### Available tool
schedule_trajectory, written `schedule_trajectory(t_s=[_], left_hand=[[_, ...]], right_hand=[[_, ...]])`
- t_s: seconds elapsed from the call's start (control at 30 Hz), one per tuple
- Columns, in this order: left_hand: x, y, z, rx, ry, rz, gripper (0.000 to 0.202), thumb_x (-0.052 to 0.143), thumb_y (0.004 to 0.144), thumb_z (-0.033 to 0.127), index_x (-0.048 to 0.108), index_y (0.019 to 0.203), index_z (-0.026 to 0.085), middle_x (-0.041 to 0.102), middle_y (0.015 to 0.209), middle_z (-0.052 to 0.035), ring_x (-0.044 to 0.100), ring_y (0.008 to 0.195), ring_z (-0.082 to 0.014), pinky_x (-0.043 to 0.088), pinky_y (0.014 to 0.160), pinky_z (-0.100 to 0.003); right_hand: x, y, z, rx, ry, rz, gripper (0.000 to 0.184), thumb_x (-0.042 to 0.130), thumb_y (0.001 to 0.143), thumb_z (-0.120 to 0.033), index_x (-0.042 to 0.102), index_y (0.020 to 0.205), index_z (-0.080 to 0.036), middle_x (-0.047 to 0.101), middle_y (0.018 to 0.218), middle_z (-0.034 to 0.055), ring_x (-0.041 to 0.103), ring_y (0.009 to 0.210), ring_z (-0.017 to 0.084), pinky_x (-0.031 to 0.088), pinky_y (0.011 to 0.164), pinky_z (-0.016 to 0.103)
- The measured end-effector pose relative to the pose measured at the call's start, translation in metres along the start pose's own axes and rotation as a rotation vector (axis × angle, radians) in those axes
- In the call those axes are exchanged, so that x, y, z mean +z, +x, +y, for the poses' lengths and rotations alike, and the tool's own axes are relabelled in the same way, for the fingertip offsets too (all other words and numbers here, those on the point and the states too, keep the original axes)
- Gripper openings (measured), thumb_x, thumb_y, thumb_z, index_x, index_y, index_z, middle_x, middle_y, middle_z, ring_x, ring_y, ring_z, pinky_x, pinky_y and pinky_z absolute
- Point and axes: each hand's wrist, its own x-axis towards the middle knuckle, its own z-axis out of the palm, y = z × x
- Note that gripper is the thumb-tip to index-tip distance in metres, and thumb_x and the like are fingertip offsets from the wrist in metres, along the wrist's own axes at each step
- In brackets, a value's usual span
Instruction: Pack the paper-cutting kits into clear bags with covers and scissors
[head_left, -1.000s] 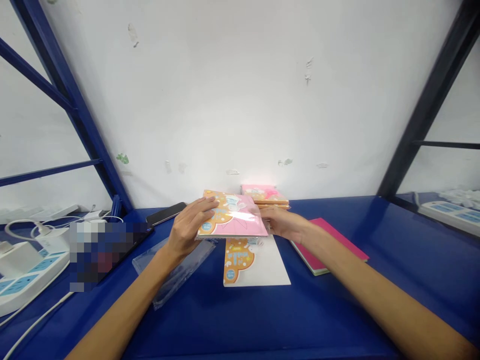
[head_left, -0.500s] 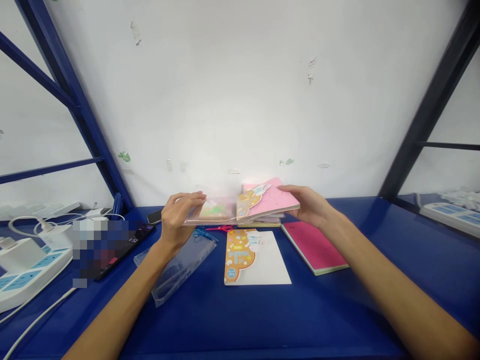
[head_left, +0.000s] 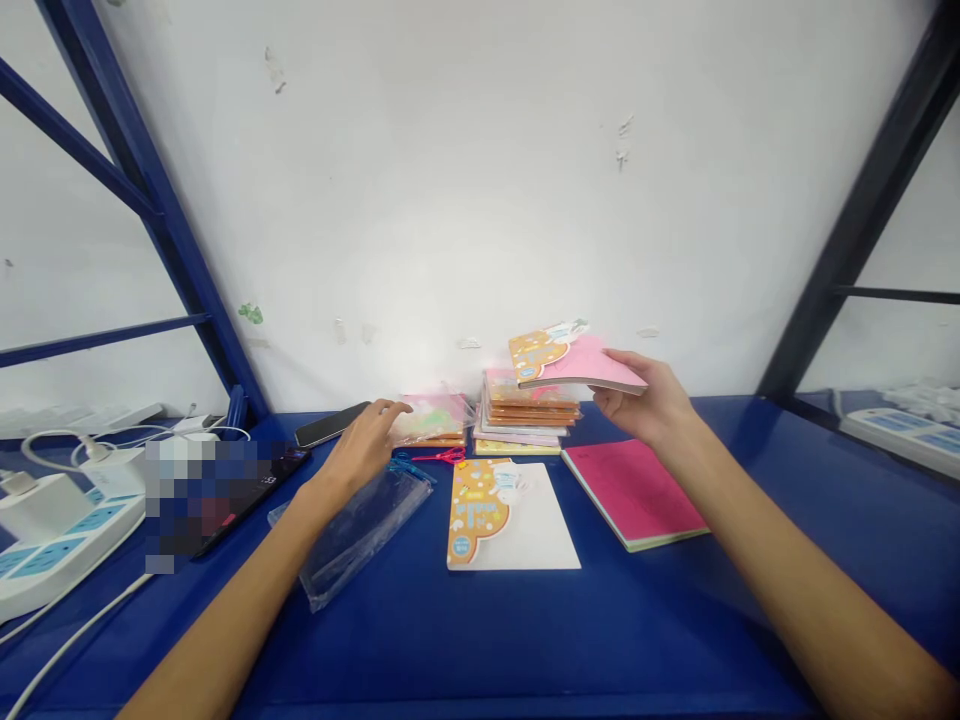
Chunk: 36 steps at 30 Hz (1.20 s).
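Note:
My right hand (head_left: 646, 402) grips the right edge of a pink paper pad (head_left: 592, 362) with an orange cartoon band, thumb above and fingers beneath. The pad hovers tilted over a stack of wrapped pads (head_left: 529, 415). Farther left, my left hand (head_left: 365, 440) pinches a crinkled clear plastic bag (head_left: 420, 424) over a low pile of pads (head_left: 439, 442) at the back. A white pad (head_left: 536, 520) with a similar orange band lies flat in the middle, in front of red scissors (head_left: 452, 455).
A clear zip pouch (head_left: 360, 535) lies under my left forearm. To the right is a dark pink pad (head_left: 637, 495). Two phones, one (head_left: 330, 425) behind my left hand and one (head_left: 244, 505) nearer, lie left, beside a power strip (head_left: 67, 540) with cables. The wall (head_left: 480, 200) bounds the back.
The pink pad has come out of the clear bag and moved right and up with my right hand. My left hand has lowered the bag onto the left pile.

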Motion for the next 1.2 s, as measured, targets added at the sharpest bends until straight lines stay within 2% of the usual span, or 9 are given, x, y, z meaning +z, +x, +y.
schedule_trajectory(t_s=[0.2,0.33,0.43,0.53,0.6,0.67,0.77,0.93,1.2], left_hand=[[0.010,-0.003,-0.003,0.023,-0.097,-0.132,0.070,0.047,0.062,-0.004,0.068,0.123,0.023,0.066,0.128,-0.0113,0.063,0.117,-0.0289,0.051,0.096,-0.039],[-0.007,0.004,0.015,-0.071,-0.154,-0.035,0.050,0.046,0.075,0.006,0.071,0.117,0.016,0.068,0.122,-0.0167,0.060,0.116,-0.0348,0.045,0.100,-0.050],[-0.021,0.008,0.037,-0.137,-0.249,-0.004,0.034,0.043,0.089,0.022,0.073,0.105,0.017,0.074,0.094,-0.0120,0.065,0.087,-0.0276,0.050,0.082,-0.041],[-0.031,0.007,0.059,-0.186,-0.688,-0.268,0.054,0.031,0.099,0.049,0.073,0.094,0.016,0.071,0.073,-0.0082,0.054,0.053,-0.0163,0.036,0.048,-0.026],[-0.033,0.005,0.070,-0.228,-1.085,-0.514,0.065,0.030,0.097,0.064,0.070,0.088,0.015,0.070,0.072,-0.0090,0.047,0.045,-0.0121,0.019,0.041,-0.024],[-0.031,0.002,0.077,-0.284,-1.278,-0.606,0.062,0.044,0.092,0.069,0.068,0.077,0.014,0.065,0.064,-0.0069,0.043,0.043,-0.0096,0.014,0.041,-0.023],[-0.029,0.000,0.080,-0.386,-1.334,-0.492,0.052,0.066,0.084,0.062,0.064,0.064,0.014,0.052,0.050,-0.0006,0.036,0.041,-0.0072,0.014,0.042,-0.023],[-0.034,0.002,0.079,-0.433,-1.459,-0.329,0.049,0.070,0.082,0.058,0.062,0.062,0.014,0.052,0.052,0.0004,0.032,0.041,-0.0057,0.015,0.040,-0.024],[-0.038,0.003,0.082,-0.452,-1.536,-0.182,0.048,0.075,0.076,0.054,0.059,0.055,0.014,0.050,0.048,0.0017,0.030,0.041,-0.0053,0.016,0.039,-0.022]], right_hand=[[0.010,-0.007,0.013,0.054,-0.023,-0.040,0.016,0.053,0.088,-0.009,0.064,0.099,-0.012,0.070,0.064,0.0027,0.063,0.047,0.013,0.053,0.040,0.020],[0.015,-0.012,0.026,0.047,-0.095,-0.091,0.022,0.055,0.087,-0.012,0.067,0.106,-0.011,0.075,0.077,0.0061,0.069,0.061,0.017,0.059,0.051,0.025],[0.023,-0.019,0.039,0.094,-0.127,-0.104,0.021,0.059,0.086,-0.016,0.069,0.104,-0.012,0.077,0.085,0.0076,0.072,0.071,0.020,0.061,0.064,0.029],[0.032,-0.028,0.057,0.171,-0.158,-0.109,0.020,0.060,0.085,-0.019,0.070,0.101,-0.014,0.077,0.088,0.0072,0.071,0.076,0.021,0.060,0.068,0.032],[0.036,-0.032,0.070,0.192,-0.202,-0.153,0.020,0.061,0.084,-0.022,0.070,0.101,-0.016,0.076,0.093,0.0076,0.070,0.080,0.021,0.059,0.068,0.032],[0.037,-0.033,0.082,0.177,-0.277,-0.162,0.017,0.063,0.083,-0.025,0.068,0.097,-0.017,0.075,0.090,0.0067,0.068,0.077,0.019,0.056,0.064,0.029],[0.035,-0.034,0.094,0.157,-0.388,-0.124,0.011,0.065,0.081,-0.029,0.063,0.084,-0.019,0.068,0.072,0.0034,0.061,0.061,0.015,0.046,0.049,0.023],[0.035,-0.038,0.098,0.203,-0.551,-0.186,0.024,0.062,0.088,-0.037,0.057,0.073,-0.019,0.057,0.053,-0.0004,0.045,0.040,0.010,0.018,0.035,0.021],[0.034,-0.036,0.102,0.166,-0.690,-0.311,0.024,0.063,0.089,-0.041,0.055,0.077,-0.021,0.054,0.046,-0.0022,0.045,0.034,0.010,0.015,0.034,0.022]])
